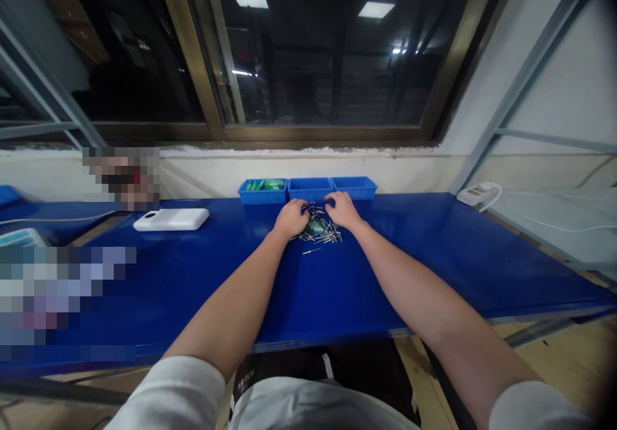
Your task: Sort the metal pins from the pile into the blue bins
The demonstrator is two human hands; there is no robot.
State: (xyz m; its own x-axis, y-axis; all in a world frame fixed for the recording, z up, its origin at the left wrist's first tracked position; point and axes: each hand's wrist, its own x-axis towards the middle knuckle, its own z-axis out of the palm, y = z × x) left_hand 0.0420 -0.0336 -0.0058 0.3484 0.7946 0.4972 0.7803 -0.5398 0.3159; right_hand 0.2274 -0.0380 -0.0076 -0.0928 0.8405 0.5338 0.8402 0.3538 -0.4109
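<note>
A loose pile of silvery blind rivets lies on the blue tabletop, with a small green packet among them. At the pile's left edge rests my left hand, its fingers curved and slightly apart; I see nothing held in it. My right hand is over the far right side of the pile, open, thumb and fingers spread apart. One single rivet lies nearer to me, apart from the heap. Just beyond my hands stand a blue bin holding green packets, a middle blue bin and a right blue bin.
A white device lies on the blue table to the left. On the far right is a white power strip with a cable. Behind the table are a wall and a window. Blurred-out patches cover things at the left.
</note>
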